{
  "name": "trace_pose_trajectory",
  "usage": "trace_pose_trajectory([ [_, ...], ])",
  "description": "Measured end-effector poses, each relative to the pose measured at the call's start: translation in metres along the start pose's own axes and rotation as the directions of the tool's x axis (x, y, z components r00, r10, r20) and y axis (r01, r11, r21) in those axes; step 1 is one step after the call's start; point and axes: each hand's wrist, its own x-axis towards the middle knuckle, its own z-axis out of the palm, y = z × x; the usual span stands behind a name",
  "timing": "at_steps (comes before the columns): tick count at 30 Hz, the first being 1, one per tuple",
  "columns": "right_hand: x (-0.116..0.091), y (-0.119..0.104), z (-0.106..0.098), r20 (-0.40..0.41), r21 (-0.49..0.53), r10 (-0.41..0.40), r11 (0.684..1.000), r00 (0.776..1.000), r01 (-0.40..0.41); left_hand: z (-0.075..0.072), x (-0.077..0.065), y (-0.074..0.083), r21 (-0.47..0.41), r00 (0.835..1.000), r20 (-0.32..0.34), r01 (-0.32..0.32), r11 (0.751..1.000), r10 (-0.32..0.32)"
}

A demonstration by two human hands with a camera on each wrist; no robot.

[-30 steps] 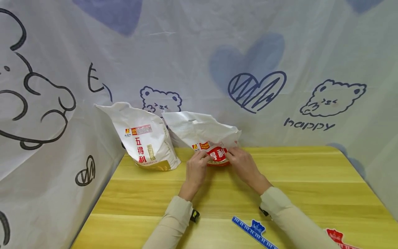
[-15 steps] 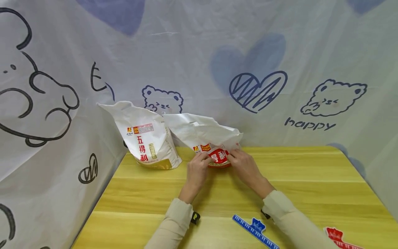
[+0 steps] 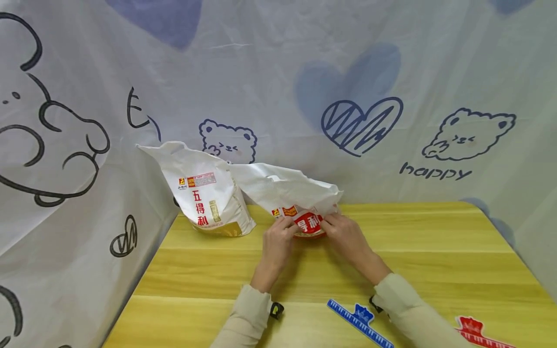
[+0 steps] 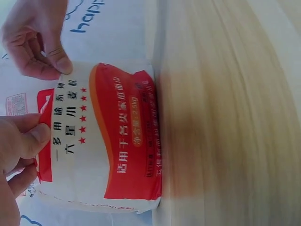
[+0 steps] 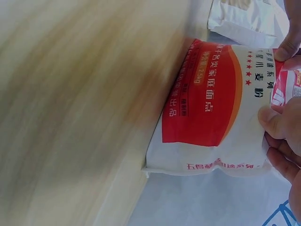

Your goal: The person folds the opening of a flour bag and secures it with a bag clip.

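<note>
A white-and-red flour bag (image 3: 285, 186) stands at the table's back edge, its loose top creased and leaning back. My left hand (image 3: 278, 241) pinches the bag's front left side between thumb and fingers. On the right side, my right hand (image 3: 350, 239) pinches it the same way. In the left wrist view the flour bag (image 4: 129, 132) shows its red lower panel resting on the wood, with a fold across the front where my left hand (image 4: 19, 146) grips. The right wrist view has my right hand (image 5: 284, 132) at the same fold of the flour bag (image 5: 202, 99).
Left of it stands a second white flour bag (image 3: 204, 188) with gold at its base. Near the front of the wooden table (image 3: 196, 275) lie a blue clip (image 3: 362, 316) with a piano-key pattern and a red clip (image 3: 474, 331). A printed cloth (image 3: 270, 72) hangs behind.
The held bag's top has sunk a little lower and tipped further back, and both hands have shifted slightly right. Both hands keep their pinch. The second bag and the clips stay in place.
</note>
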Motion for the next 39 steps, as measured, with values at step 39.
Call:
trace_pose_trajectory([
  [39, -0.023, -0.035, -0.036, 0.104, 0.046, 0.117, 0.991, 0.988, -0.123, -0.042, -0.004, 0.024, -0.033, 0.983, 0.172, -0.054, 0.998, 0.059],
])
